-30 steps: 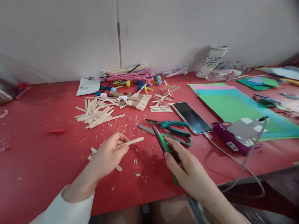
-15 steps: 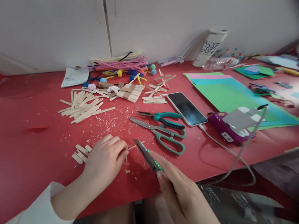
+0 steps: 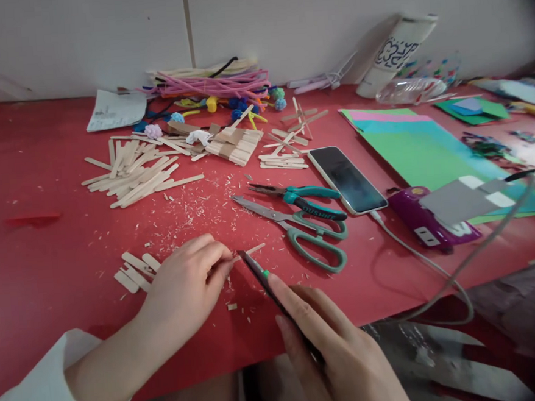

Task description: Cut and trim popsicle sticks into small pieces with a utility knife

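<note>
My left hand (image 3: 193, 279) is closed on a thin wooden craft stick (image 3: 255, 249), whose free end sticks out to the right past my fingertips. In my right hand (image 3: 332, 336) is a utility knife (image 3: 260, 277) with a green slider, its blade tip at the stick close to my left fingers. Whether the blade cuts into the wood I cannot tell. Small wood shavings (image 3: 199, 208) are scattered over the table around both hands. Several short cut stick pieces (image 3: 135, 274) lie just left of my left hand.
Scissors (image 3: 292, 229) and pliers (image 3: 299, 198) lie right of the stick, with a phone (image 3: 348, 179) on a cable beyond. Whole craft sticks (image 3: 139, 170) and pink pipe cleaners (image 3: 213, 85) are piled behind. Coloured paper (image 3: 396, 149) and a purple device (image 3: 428, 217) are at right.
The knife has turned so its blade is seen more edge-on, and its tip now meets the stick beside my left fingers. The view has shifted slightly; my left hand keeps its hold.
</note>
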Motion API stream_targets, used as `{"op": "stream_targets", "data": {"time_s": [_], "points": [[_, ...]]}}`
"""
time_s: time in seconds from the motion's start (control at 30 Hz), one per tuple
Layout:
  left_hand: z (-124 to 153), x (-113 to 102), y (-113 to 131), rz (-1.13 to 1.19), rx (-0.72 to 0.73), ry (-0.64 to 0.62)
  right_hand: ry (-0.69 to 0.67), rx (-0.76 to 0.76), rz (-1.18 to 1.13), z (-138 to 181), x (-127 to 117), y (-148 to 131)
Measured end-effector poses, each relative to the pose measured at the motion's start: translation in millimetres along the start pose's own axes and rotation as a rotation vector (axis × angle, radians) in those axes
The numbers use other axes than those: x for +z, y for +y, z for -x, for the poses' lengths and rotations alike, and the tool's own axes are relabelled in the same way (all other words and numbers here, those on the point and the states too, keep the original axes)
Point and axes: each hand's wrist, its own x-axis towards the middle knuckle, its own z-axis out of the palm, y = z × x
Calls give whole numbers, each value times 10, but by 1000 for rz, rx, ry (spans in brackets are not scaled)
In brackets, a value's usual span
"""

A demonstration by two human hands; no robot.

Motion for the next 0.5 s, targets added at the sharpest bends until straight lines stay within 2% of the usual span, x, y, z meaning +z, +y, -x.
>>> {"op": "stream_targets", "data": {"time_s": [0.23, 0.5], "points": [[-14, -9, -2, 16, 14, 15, -40, -14, 11, -6, -32, -33], [-9, 0, -4, 18, -4, 10, -24, -3, 18, 17, -32, -35]]}}
